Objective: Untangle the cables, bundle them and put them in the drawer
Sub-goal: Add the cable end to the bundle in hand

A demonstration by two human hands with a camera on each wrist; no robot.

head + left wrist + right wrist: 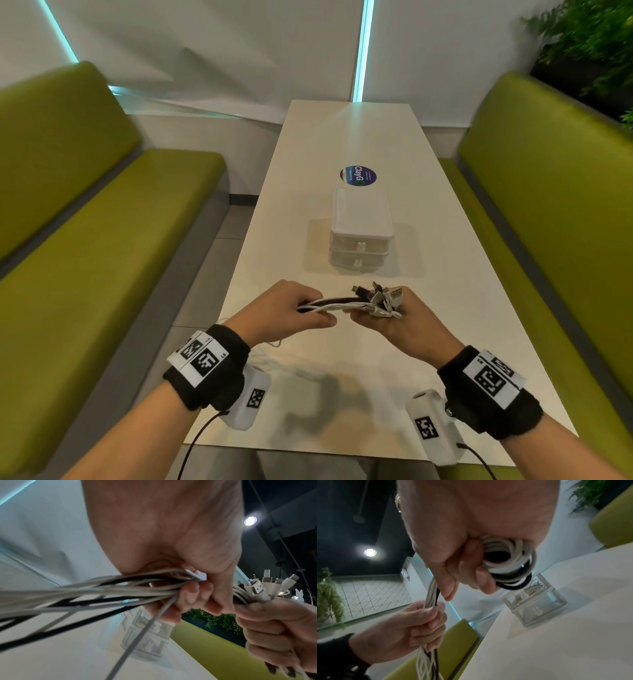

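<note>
A bunch of white and black cables (337, 304) stretches between both hands above the near part of the white table (342, 387). My left hand (298, 308) grips the straight run of cables (120, 589), fingers curled round it. My right hand (387, 313) holds the other end wound into loops (510, 563), and the plugs (380, 295) stick up past its fingers (264, 627). Loose cable tails (426, 664) hang below the left hand. The small clear two-drawer box (360, 236) stands further along the table with both drawers closed.
Green bench seats (102, 246) run along both sides of the table. A round blue sticker (358, 175) lies on the tabletop beyond the drawer box. Plants (589, 44) stand at the back right. Some thin white cable (274, 342) trails by the left wrist.
</note>
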